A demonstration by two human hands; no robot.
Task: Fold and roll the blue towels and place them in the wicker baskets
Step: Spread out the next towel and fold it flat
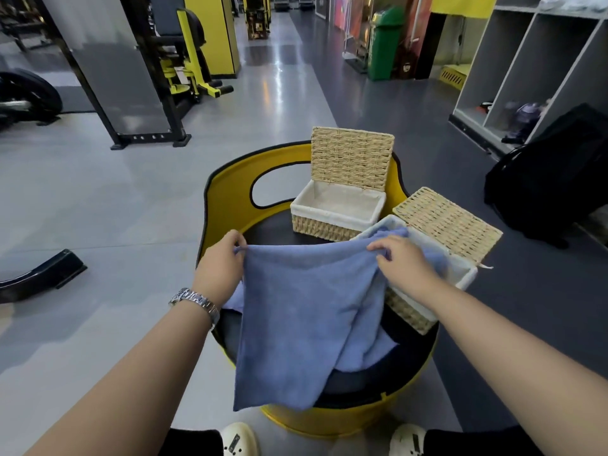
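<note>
A round yellow-rimmed bench carries everything. A blue towel is held up over its near side, hanging open and unfolded, its lower edge draped past the rim. Two wicker baskets stand behind with lids raised: the far basket is seen empty, the near basket lies just right of the towel. The left hand is pinched shut on the towel's top left corner, the right hand on the top right. Folding appears just begun; next, the corners would need bringing together evenly.
</note>
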